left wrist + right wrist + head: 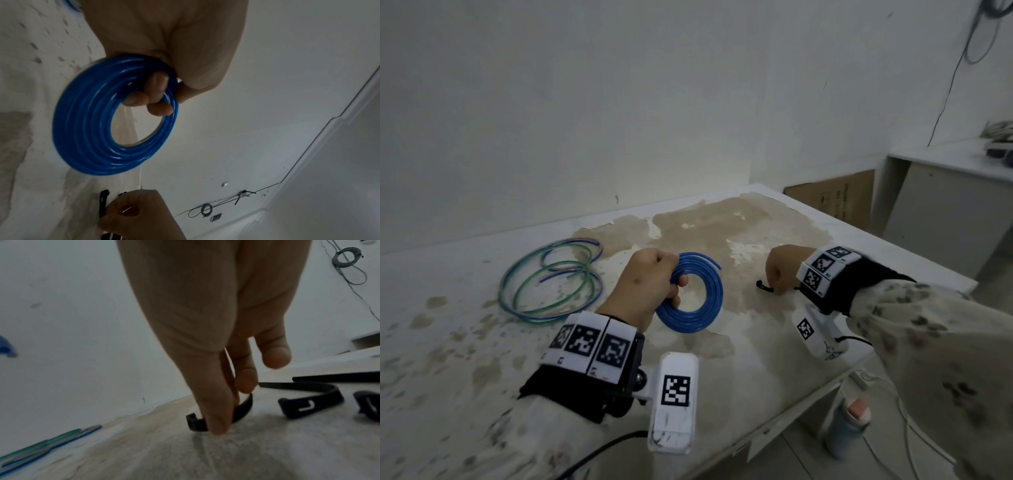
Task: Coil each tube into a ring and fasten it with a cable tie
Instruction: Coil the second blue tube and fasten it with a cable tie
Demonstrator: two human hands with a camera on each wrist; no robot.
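Observation:
My left hand (650, 284) grips a blue tube coiled into a ring (693, 291) just above the table; its fingers curl through the ring's hole (156, 95), and the blue coil (96, 129) hangs below the palm. To the right, my right hand (784, 270) pinches a black cable tie (242, 408) against the tabletop between thumb and finger. That tie's head (760, 284) pokes out to the left of the hand. Two more black cable ties (312, 400) lie on the table beside the right hand.
Loose blue and green tubes (551, 281) lie in wide loops at the table's back left. The stained white table (482, 359) meets a wall behind. A cardboard box (832, 198) and a white cabinet (945, 205) stand at the right; a bottle (849, 428) sits below the table's edge.

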